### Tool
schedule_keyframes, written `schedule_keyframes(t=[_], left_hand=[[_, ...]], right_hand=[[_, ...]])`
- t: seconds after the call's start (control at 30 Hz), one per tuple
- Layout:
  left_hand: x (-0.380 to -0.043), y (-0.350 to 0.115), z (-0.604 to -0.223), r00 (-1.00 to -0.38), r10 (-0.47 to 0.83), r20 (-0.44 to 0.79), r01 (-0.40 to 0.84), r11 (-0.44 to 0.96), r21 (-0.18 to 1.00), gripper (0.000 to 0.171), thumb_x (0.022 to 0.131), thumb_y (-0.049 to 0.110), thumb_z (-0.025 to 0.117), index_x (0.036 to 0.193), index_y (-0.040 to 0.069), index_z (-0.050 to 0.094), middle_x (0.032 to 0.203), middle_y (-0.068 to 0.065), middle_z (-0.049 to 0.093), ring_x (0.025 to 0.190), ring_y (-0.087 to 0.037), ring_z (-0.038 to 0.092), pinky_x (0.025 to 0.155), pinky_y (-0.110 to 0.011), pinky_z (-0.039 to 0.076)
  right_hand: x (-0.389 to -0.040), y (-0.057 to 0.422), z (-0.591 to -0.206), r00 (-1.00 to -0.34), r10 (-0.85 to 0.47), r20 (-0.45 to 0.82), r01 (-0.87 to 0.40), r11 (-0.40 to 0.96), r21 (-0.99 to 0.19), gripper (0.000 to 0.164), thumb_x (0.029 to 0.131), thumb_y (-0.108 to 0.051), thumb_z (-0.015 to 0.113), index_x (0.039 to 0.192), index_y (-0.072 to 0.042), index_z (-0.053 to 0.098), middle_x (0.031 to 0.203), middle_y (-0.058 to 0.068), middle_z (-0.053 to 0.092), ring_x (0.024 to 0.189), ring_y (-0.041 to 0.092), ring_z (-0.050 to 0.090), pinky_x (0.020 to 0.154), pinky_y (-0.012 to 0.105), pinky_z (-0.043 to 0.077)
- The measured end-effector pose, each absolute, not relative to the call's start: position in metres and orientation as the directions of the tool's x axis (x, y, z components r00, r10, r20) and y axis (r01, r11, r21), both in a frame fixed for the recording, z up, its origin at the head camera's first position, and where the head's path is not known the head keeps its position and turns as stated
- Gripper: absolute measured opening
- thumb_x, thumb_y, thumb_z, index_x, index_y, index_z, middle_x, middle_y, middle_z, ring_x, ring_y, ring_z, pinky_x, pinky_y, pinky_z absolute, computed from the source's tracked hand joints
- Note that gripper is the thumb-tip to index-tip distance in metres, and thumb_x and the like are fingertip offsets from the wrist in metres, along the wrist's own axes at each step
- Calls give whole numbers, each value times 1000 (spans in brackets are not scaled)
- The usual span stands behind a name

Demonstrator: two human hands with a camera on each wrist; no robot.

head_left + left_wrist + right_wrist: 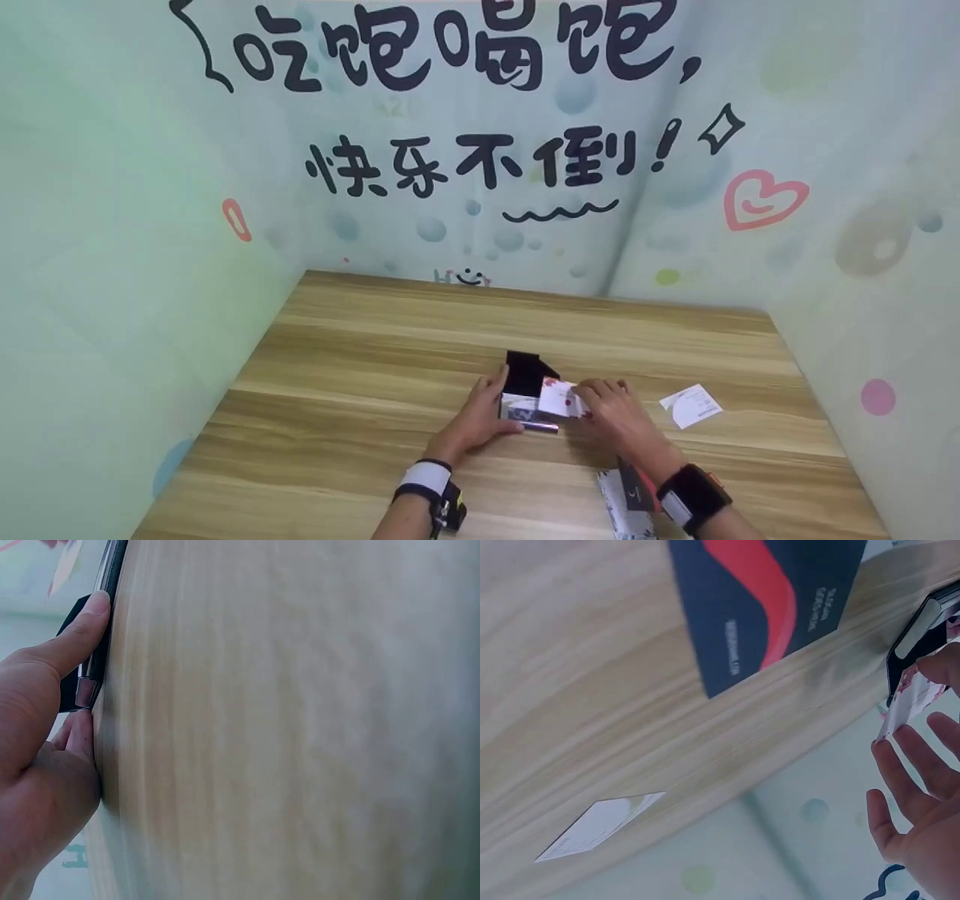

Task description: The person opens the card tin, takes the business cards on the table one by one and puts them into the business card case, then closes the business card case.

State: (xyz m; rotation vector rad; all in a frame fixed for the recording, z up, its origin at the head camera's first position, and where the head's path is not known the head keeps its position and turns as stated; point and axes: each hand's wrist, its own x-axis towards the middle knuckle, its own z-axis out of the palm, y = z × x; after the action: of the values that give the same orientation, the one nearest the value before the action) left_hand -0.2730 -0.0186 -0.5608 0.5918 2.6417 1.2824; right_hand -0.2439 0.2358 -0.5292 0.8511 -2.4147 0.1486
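Note:
An unfolded black business card case (525,373) lies on the table in the middle of the head view. My left hand (478,414) grips it at the left side, its thumb (88,619) along the metallic front edge in the left wrist view. Inside the case sits a card with a grey and blue print (520,409). Over the right part of the case, my right hand (616,411) pinches a white business card (556,397) with red decoration. In the right wrist view this white card (909,701) is tilted between thumb and fingers, close beside the case (915,634).
A loose white card (691,406) lies to the right on the wooden table (360,337). Nearer me, partly under the right forearm, are a dark card with red (636,486) and a patterned white card (621,510). Printed curtains (420,240) stand behind the table and at both sides.

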Motion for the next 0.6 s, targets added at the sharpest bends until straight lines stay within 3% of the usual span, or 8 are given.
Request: schedule_keyframes(t=[0.17,0.37,0.6], left_hand=[[-272,-20,-561,-916,398,40,276,557,783,105,69,34,76,148,13,11,141,-22,28,130,-35,32,110,-44,28],[-273,-18,-560,-913,406,46,272,519,810,105,69,32,77,148,13,11,138,-19,32,127,-31,35,110,-43,28],[-273,-17,-562,-913,405,51,284,540,793,106,68,32,78,147,9,11,132,-19,35,121,-27,39,108,-40,31]], right_hand=[[-258,218,-529,-625,-587,514,-625,771,121,41,65,-23,79,101,-9,64,99,9,64,88,27,61,77,45,50],[-268,201,-526,-615,-617,491,-641,754,145,32,66,-13,74,96,-11,66,98,10,65,85,27,60,75,43,48],[-270,192,-528,-622,-629,466,-637,753,166,24,70,-12,70,93,-10,66,98,10,64,87,29,60,76,45,48]])
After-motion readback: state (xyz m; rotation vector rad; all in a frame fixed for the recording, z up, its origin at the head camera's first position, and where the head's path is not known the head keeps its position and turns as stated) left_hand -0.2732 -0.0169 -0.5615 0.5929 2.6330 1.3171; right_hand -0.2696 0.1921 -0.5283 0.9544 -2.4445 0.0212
